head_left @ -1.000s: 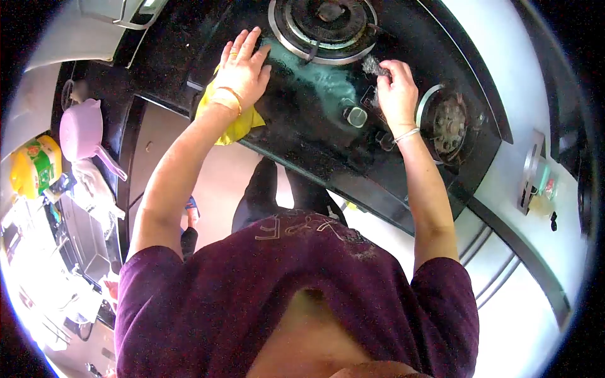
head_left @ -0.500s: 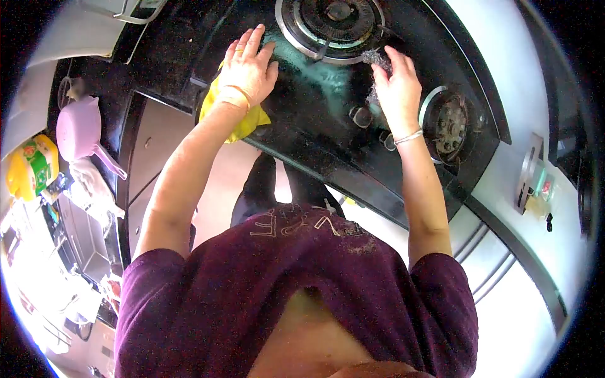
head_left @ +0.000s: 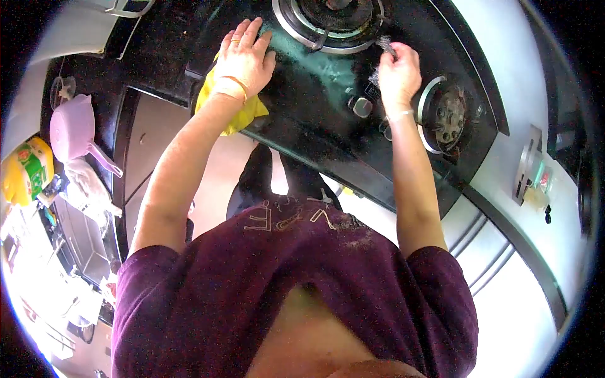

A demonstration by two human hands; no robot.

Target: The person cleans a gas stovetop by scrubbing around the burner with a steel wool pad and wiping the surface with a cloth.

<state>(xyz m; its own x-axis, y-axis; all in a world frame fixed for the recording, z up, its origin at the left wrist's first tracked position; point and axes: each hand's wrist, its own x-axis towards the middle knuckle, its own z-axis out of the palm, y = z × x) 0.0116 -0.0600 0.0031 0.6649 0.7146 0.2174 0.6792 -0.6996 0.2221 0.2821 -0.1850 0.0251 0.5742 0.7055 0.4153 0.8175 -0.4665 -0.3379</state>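
While the left hand [head_left: 246, 63] lies palm down over the yellow cloth [head_left: 253, 112] at the front edge of the black cooktop [head_left: 302, 123], the right hand [head_left: 401, 75] holds the grey scouring pad [head_left: 386, 44] beside the large burner [head_left: 337, 43]. Left grip: fingers extended and slightly apart, thumb out to the side, nothing clasped. The cloth sits beneath the palm and wrist, with one corner projecting toward the right; the fingertips reach past it. How firmly the palm presses cannot be determined from above. Right grip: thumb and fingers closed on the pad. One end of the pad projects beyond the fingertips, near the outer ring of the burner; another portion shows along the side of the hand. Contact between pad and ring appears possible, but the view does not confirm it. A control knob [head_left: 361, 106] is located between the hands, nearer the right. The small burner [head_left: 446, 120] is beside the right wrist. At far left, a pink pan [head_left: 72, 129] rests near a yellow container [head_left: 26, 171].
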